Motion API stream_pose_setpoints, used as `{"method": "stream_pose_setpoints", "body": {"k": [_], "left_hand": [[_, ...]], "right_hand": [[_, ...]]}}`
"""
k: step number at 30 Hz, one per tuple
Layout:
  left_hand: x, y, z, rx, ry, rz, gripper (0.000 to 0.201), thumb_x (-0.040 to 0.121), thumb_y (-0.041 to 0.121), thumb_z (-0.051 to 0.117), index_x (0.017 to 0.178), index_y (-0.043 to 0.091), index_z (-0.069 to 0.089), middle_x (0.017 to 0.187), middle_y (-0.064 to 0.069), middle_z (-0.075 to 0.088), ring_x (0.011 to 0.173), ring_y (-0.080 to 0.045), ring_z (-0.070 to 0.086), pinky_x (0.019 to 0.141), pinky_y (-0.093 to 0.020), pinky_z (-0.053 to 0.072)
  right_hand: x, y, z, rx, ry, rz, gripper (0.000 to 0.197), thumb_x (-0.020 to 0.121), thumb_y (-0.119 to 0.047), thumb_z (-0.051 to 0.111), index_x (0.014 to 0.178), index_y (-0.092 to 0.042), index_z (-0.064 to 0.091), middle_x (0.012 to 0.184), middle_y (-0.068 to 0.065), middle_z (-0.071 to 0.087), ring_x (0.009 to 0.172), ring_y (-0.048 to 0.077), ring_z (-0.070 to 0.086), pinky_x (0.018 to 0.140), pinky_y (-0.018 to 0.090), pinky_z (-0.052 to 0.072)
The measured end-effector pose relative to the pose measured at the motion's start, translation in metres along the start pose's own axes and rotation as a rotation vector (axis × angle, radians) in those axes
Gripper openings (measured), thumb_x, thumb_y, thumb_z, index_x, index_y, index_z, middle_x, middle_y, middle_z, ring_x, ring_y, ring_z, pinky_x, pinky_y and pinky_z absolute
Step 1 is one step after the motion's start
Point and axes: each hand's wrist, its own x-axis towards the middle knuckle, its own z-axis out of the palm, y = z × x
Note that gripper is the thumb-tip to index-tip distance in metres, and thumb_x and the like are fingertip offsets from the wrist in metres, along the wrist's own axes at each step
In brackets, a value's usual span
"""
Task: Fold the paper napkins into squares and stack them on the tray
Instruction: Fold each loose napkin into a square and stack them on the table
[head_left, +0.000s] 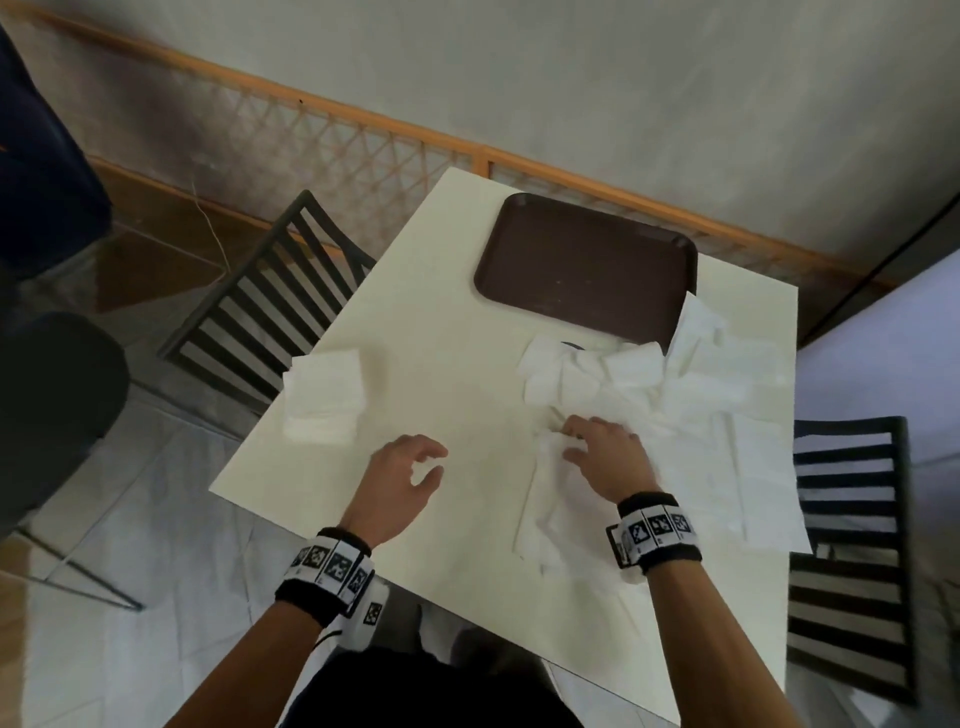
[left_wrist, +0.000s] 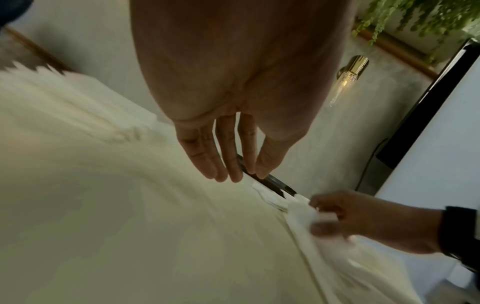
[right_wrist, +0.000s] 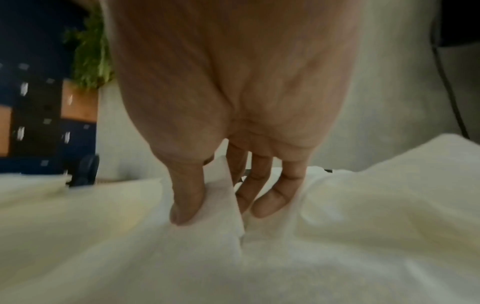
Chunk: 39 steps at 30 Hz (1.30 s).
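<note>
A dark brown tray (head_left: 582, 260) lies bare at the far side of the white table (head_left: 441, 364). A loose heap of unfolded white napkins (head_left: 701, 415) spreads over the table's right side, reaching the tray's near right corner. My right hand (head_left: 582, 441) pinches a fold of one napkin (right_wrist: 223, 205) between thumb and fingers at the heap's left edge. My left hand (head_left: 421, 467) hovers over bare table to the left, fingers relaxed and holding nothing (left_wrist: 228, 164). A small stack of folded napkins (head_left: 324, 395) sits near the table's left edge.
Black slatted chairs stand at the table's left (head_left: 270, 301) and right (head_left: 852, 545). A wooden lattice rail (head_left: 363, 140) runs behind the table along the wall. Grey tiled floor lies below the near left corner.
</note>
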Motion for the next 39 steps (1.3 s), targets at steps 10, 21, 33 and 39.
{"method": "stream_pose_setpoints", "body": {"k": [10, 21, 33, 39], "left_hand": [[0.02, 0.072, 0.089, -0.311, 0.152, -0.103, 0.007, 0.099, 0.03, 0.078, 0.103, 0.028, 0.072, 0.095, 0.018, 0.078, 0.086, 0.006, 0.071, 0.078, -0.009, 0.051], [0.023, 0.07, 0.076, -0.294, 0.351, -0.191, 0.028, 0.097, 0.028, 0.08, 0.077, 0.016, 0.065, 0.074, 0.005, 0.075, 0.064, 0.0, 0.065, 0.07, -0.023, 0.052], [0.015, 0.151, 0.02, -0.682, 0.191, 0.036, 0.021, 0.093, 0.013, 0.083, 0.109, 0.004, 0.073, 0.099, -0.008, 0.083, 0.09, -0.021, 0.08, 0.083, -0.04, 0.064], [0.014, 0.168, -0.001, -0.682, 0.399, 0.104, 0.009, 0.097, 0.017, 0.079, 0.101, 0.015, 0.071, 0.097, -0.003, 0.082, 0.087, -0.018, 0.079, 0.078, -0.035, 0.064]], "right_hand": [[-0.011, -0.011, -0.004, 0.793, 0.259, -0.094, 0.023, 0.097, -0.031, 0.084, 0.094, -0.029, 0.062, 0.068, 0.005, 0.07, 0.06, 0.015, 0.058, 0.063, 0.025, 0.045], [-0.022, 0.002, -0.013, 0.928, 0.392, 0.018, 0.05, 0.076, -0.033, 0.101, 0.07, -0.011, 0.057, 0.082, 0.003, 0.072, 0.077, 0.016, 0.068, 0.075, 0.032, 0.057], [-0.052, -0.036, -0.101, 1.169, 0.417, -0.393, 0.014, 0.103, -0.027, 0.077, 0.099, -0.017, 0.069, 0.092, 0.027, 0.064, 0.076, 0.048, 0.055, 0.068, 0.061, 0.055], [-0.06, -0.056, -0.084, 1.151, 0.349, -0.37, 0.019, 0.098, -0.019, 0.084, 0.086, -0.024, 0.07, 0.082, -0.005, 0.067, 0.075, 0.012, 0.058, 0.075, 0.033, 0.053]]}}
